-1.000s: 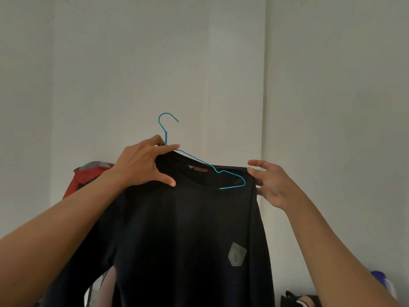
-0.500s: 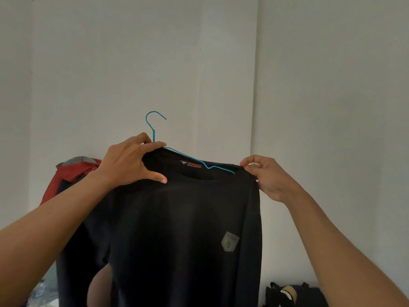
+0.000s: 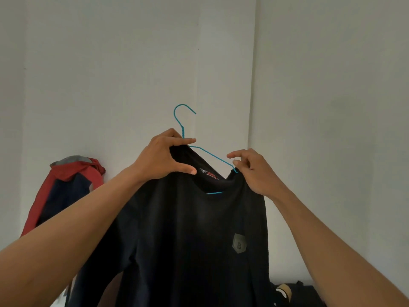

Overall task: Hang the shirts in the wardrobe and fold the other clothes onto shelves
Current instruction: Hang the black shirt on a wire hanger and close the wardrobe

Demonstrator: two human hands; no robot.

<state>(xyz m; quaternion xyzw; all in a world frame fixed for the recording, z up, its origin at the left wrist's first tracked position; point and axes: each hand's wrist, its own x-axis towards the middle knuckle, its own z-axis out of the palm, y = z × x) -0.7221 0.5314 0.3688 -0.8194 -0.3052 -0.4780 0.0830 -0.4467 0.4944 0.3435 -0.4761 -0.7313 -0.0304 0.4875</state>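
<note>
Shirt (image 3: 188, 229) was plain black with a grey badge (image 3: 239, 243), hanger (image 3: 182, 131) teal, jacket (image 3: 66, 189) red, navy and grey, wall (image 3: 110, 74) white.

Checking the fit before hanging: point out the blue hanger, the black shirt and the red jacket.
blue hanger (image 3: 183, 132), head view, twisted neck below the hook.
black shirt (image 3: 188, 229), head view, middle of the chest fabric.
red jacket (image 3: 75, 170), head view, red fabric near its top.

Shirt (image 3: 188, 240) on hanger (image 3: 180, 116), jacket (image 3: 64, 187) behind left

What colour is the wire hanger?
Teal blue; the hanger shows best in the head view.
</note>
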